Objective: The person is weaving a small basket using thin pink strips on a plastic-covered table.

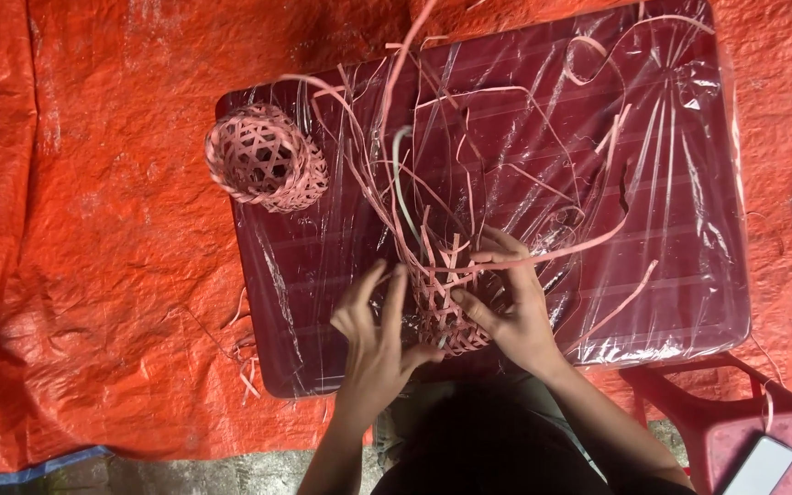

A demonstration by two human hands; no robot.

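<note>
An orange tarp [93,275] covers the floor under your dark red bench [689,275], wrapped in clear plastic. At the near edge, your right hand [511,307] grasps the half-woven pink basket [446,312]; your left hand [379,335] touches it with fingers spread. A finished basket [266,158] sits far left.
</note>
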